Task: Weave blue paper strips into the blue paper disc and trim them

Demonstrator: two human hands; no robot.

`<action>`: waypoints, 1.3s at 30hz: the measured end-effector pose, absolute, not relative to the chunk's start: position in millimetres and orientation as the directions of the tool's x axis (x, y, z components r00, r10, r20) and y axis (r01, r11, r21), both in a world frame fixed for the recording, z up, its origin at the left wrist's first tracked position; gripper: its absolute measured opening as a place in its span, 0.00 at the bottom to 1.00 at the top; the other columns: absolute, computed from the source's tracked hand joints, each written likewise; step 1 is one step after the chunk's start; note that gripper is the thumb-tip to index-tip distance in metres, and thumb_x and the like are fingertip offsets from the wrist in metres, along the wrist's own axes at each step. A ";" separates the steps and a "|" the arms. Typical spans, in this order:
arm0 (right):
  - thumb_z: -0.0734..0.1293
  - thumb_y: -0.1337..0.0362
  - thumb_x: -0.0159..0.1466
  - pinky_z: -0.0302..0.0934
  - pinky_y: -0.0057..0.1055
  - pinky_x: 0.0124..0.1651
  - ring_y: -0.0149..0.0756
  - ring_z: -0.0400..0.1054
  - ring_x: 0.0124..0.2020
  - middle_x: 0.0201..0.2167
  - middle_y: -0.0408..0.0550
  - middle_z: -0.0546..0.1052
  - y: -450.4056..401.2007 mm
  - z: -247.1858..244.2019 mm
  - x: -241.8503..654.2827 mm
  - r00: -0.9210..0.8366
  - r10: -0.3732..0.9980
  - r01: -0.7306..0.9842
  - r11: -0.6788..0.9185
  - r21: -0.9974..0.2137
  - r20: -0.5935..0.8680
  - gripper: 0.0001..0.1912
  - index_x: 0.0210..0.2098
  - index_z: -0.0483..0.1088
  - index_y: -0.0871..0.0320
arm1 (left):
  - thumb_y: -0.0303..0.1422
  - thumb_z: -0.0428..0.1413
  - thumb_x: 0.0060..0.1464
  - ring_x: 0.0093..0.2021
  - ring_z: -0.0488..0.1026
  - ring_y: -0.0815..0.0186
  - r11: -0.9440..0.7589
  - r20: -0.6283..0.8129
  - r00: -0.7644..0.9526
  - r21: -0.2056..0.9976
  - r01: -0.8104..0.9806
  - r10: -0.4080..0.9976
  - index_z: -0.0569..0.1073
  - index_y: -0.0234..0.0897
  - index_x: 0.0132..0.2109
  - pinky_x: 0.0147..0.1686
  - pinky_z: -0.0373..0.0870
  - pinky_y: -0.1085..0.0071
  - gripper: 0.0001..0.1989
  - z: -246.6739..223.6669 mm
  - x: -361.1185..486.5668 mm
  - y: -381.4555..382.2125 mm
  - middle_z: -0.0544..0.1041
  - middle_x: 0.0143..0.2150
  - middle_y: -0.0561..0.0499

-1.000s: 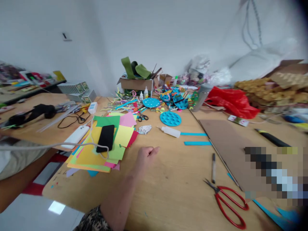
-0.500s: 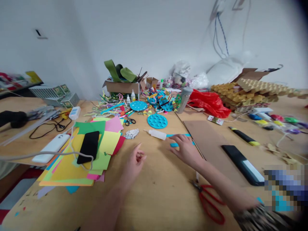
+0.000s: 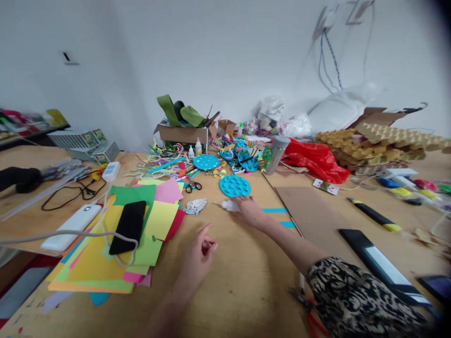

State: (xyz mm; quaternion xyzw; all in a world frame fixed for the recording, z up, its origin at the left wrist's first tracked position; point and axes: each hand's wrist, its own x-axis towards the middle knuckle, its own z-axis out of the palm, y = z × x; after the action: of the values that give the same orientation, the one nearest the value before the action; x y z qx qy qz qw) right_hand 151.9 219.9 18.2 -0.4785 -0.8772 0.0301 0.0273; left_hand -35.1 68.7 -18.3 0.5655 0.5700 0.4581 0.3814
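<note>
The right hand (image 3: 251, 211) is laid palm down over the rear part of the white bottle (image 3: 229, 205), which is kept low at the table (image 3: 239, 272); its front part and thin nozzle are left in view, pointed leftward out of the grip. How tightly the fingers are closed cannot be told, since their undersides are hidden. The left hand (image 3: 198, 258) is held nearer and to the left of that grip, half curled, with a gap left between thumb and fingers and nothing seen in it. Just beyond the grip the blue disc (image 3: 235, 186) is placed, its face covered with round hollows. Left of the nozzle the cutout (image 3: 195, 206) is seen, and beyond it the black scissors (image 3: 193, 187). To the right of the grip two blue strips (image 3: 276, 210) are laid, then the cardboard (image 3: 313, 211). Nearer and to the right, the red scissors (image 3: 316, 324) are partly covered by the sleeve (image 3: 352, 300). Well to the left, the phone (image 3: 128, 227) is rested on the coloured paper (image 3: 95, 263).
</note>
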 end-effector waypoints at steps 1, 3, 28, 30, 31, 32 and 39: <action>0.64 0.67 0.61 0.52 0.39 0.51 0.48 0.65 0.51 0.51 0.56 0.73 222.8 19.7 156.2 -0.544 0.839 0.835 0.543 -0.084 0.023 0.21 0.54 0.65 0.61 | 0.36 0.52 0.54 0.31 0.71 0.65 -0.054 0.077 -0.068 0.954 0.295 0.995 0.62 0.37 0.59 0.34 0.70 0.66 0.25 -18.7 -35.1 68.6 0.74 0.34 0.50; 0.63 0.68 0.61 0.52 0.38 0.52 0.46 0.64 0.52 0.53 0.54 0.72 231.4 23.3 167.4 -0.545 0.838 0.834 0.545 -0.089 0.028 0.22 0.55 0.65 0.59 | 0.36 0.51 0.54 0.31 0.71 0.65 -0.042 0.064 -0.065 0.953 0.299 0.996 0.62 0.35 0.60 0.34 0.70 0.66 0.26 -19.2 -35.1 68.4 0.73 0.34 0.49; 0.65 0.66 0.55 0.53 0.54 0.54 0.60 0.58 0.59 0.58 0.57 0.68 282.4 23.5 249.6 -0.482 0.876 0.872 0.481 0.091 -0.014 0.31 0.60 0.64 0.54 | 0.32 0.50 0.56 0.40 0.73 0.62 -0.038 -0.019 0.091 0.811 0.584 0.996 0.62 0.39 0.61 0.42 0.70 0.64 0.24 18.7 -40.7 52.4 0.76 0.42 0.48; 0.63 0.62 0.58 0.55 0.53 0.52 0.60 0.59 0.58 0.57 0.58 0.69 273.8 30.1 238.5 -0.526 0.849 0.850 0.522 0.072 0.049 0.28 0.59 0.65 0.55 | 0.33 0.52 0.56 0.45 0.72 0.58 -0.148 -0.018 0.224 0.700 0.698 0.974 0.66 0.39 0.58 0.46 0.68 0.61 0.22 36.7 -38.7 43.1 0.76 0.46 0.46; 0.64 0.60 0.59 0.57 0.53 0.51 0.60 0.59 0.58 0.56 0.59 0.69 268.0 34.0 230.7 -0.551 0.831 0.835 0.548 0.054 0.075 0.27 0.58 0.66 0.56 | 0.33 0.51 0.57 0.48 0.72 0.57 -0.199 -0.020 0.285 0.668 0.717 0.958 0.66 0.39 0.57 0.48 0.67 0.61 0.20 46.1 -37.6 37.5 0.75 0.48 0.45; 0.64 0.58 0.59 0.58 0.53 0.51 0.59 0.60 0.57 0.55 0.59 0.70 261.3 38.2 221.7 -0.581 0.808 0.813 0.581 0.034 0.098 0.26 0.57 0.67 0.55 | 0.33 0.51 0.57 0.50 0.71 0.57 -0.245 -0.027 0.341 0.644 0.725 0.940 0.66 0.39 0.57 0.50 0.66 0.61 0.20 55.0 -37.0 31.1 0.75 0.49 0.45; 0.61 0.53 0.62 0.59 0.53 0.53 0.54 0.61 0.57 0.53 0.55 0.72 214.3 61.8 163.2 -0.792 0.604 0.598 0.796 -0.092 0.082 0.21 0.51 0.71 0.55 | 0.36 0.53 0.56 0.52 0.70 0.59 -0.047 -0.230 0.261 0.659 0.750 0.938 0.71 0.44 0.54 0.53 0.65 0.65 0.17 78.7 -95.9 -35.1 0.75 0.52 0.48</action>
State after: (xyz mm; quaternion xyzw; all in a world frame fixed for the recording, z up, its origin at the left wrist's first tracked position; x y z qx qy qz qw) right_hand 163.2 214.3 61.8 -0.3177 -0.9462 0.0306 0.0538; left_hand -95.9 -35.1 78.7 0.7113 0.5933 0.1328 0.3528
